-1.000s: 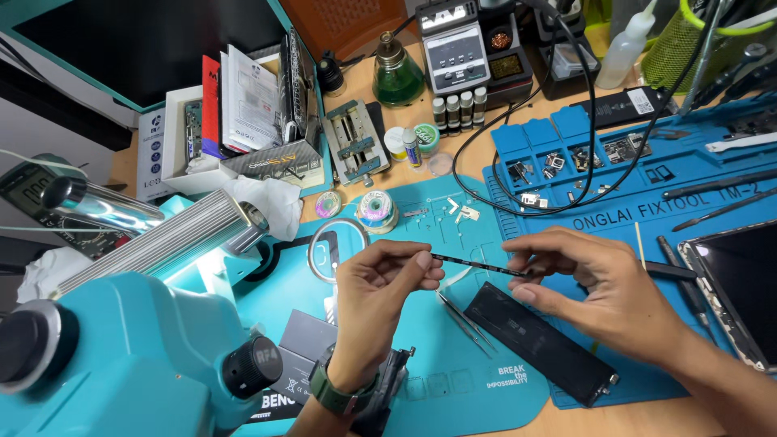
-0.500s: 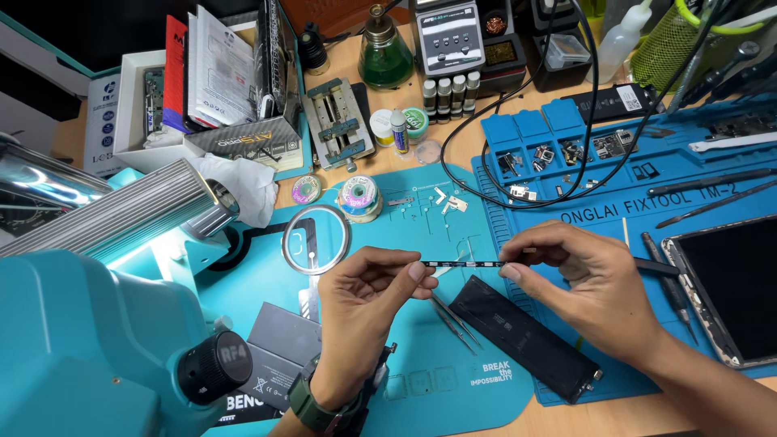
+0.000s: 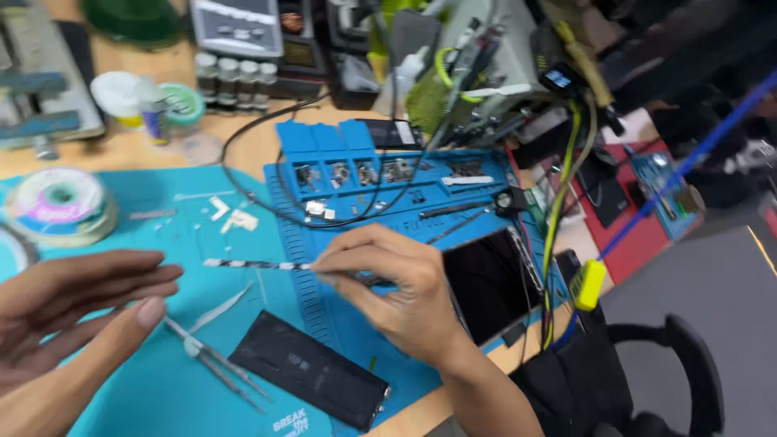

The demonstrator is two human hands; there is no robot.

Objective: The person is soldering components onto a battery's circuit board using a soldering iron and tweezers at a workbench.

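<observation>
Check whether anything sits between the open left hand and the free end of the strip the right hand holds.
Nothing visible does. The strip juts left from the right hand over bare mat; the left hand is open just beyond its tip. The tweezers lie lower.

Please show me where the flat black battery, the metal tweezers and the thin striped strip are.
flat black battery (image 3: 312,372), head view, middle of its face
metal tweezers (image 3: 217,362), head view, mid-shaft
thin striped strip (image 3: 255,264), head view, its middle

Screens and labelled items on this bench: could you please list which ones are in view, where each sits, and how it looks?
Dark device screen: just behind the right hand, rectangular, black, unlit.
Small lit display: upper right among cables, bluish glow.
Black flat battery: on the teal mat, front centre, a long rectangle.
Bench instrument: top centre, grey panel, blurred.
</observation>
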